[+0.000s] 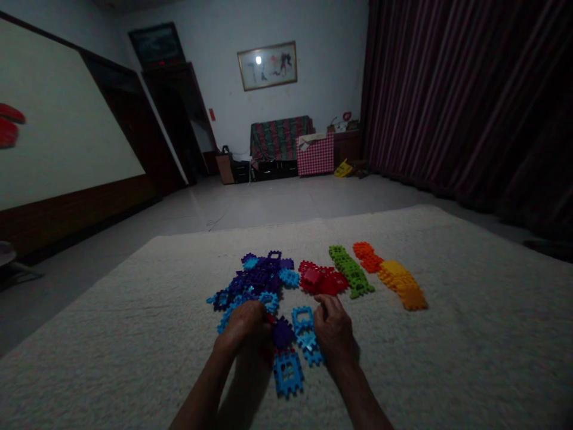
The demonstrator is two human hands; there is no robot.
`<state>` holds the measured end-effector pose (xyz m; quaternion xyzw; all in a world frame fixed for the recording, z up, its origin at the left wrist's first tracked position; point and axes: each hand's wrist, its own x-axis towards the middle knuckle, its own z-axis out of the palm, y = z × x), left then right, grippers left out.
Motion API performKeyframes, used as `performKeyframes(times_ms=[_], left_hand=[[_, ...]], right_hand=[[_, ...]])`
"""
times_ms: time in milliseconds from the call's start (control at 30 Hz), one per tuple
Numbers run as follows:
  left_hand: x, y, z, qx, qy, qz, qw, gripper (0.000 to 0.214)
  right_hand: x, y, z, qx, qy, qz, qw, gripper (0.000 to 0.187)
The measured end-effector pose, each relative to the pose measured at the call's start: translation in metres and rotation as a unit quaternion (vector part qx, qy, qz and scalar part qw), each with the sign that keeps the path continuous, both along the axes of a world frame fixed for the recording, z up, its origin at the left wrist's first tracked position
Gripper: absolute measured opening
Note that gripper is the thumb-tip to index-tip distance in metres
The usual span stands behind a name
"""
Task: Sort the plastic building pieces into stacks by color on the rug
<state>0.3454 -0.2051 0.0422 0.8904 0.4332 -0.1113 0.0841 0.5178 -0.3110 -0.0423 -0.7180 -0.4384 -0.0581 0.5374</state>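
Observation:
My left hand (244,325) is curled closed at the near edge of a heap of blue and purple plastic interlocking tiles (257,279); a small red bit shows at its fingertips. My right hand (333,331) rests with fingers bent beside light-blue tiles (304,325), its fingertips close to the red tiles (322,279). A dark purple tile (283,332) lies between the hands, and a larger light-blue tile (287,371) sits nearer me. Rows of green tiles (351,272), orange tiles (367,255) and yellow tiles (401,283) lie to the right.
Everything lies on a cream carpet (447,346) over a grey tiled floor. Dark curtains (470,101) hang at the right. A covered cabinet (280,140) and a checked box (316,155) stand at the far wall.

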Motion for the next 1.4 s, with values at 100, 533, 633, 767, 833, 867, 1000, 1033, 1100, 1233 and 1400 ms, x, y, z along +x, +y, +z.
performKeyframes(times_ms=[100,533,633,767,833,867,1000,1033,1100,1233,1400], left_hand=[[-0.001,-0.001,0.003,0.004,-0.005,-0.001,1.000,0.017],[-0.012,0.008,0.007,0.020,-0.002,0.044,0.999,0.017],[-0.018,0.017,0.006,0.037,-0.092,0.087,0.991,0.022],[-0.020,0.026,-0.001,-0.011,-0.286,0.145,0.947,0.036],[-0.014,0.027,-0.005,-0.067,-0.376,0.161,0.910,0.044],[-0.008,0.026,-0.006,-0.103,-0.412,0.164,0.890,0.043],[0.038,0.025,-0.005,-0.217,-0.482,0.153,0.835,0.031],[0.054,0.025,-0.004,-0.223,-0.479,0.155,0.835,0.028],[0.085,0.027,-0.004,-0.213,-0.462,0.141,0.849,0.028],[0.122,0.029,-0.005,-0.196,-0.456,0.114,0.861,0.032],[0.095,0.026,0.000,-0.118,-0.455,0.082,0.879,0.036]], right_hand=[[0.000,0.000,0.000,-0.013,0.006,0.004,1.000,0.029],[0.001,0.001,-0.003,-0.002,-0.006,0.005,1.000,0.028],[0.001,0.001,-0.003,-0.011,-0.004,0.002,1.000,0.029],[0.001,0.000,-0.003,-0.013,-0.002,0.000,1.000,0.029],[0.000,0.000,-0.002,-0.015,-0.001,0.002,1.000,0.029],[0.000,0.000,-0.002,-0.015,0.000,0.002,1.000,0.029],[0.000,0.002,-0.002,0.005,-0.001,-0.006,1.000,0.028],[0.001,0.002,-0.002,0.011,0.000,-0.008,1.000,0.028],[0.001,0.003,-0.002,0.022,0.004,-0.011,1.000,0.028],[0.003,0.004,-0.002,0.031,0.020,-0.021,0.999,0.028],[0.002,0.002,0.000,0.017,0.031,-0.014,0.999,0.029]])
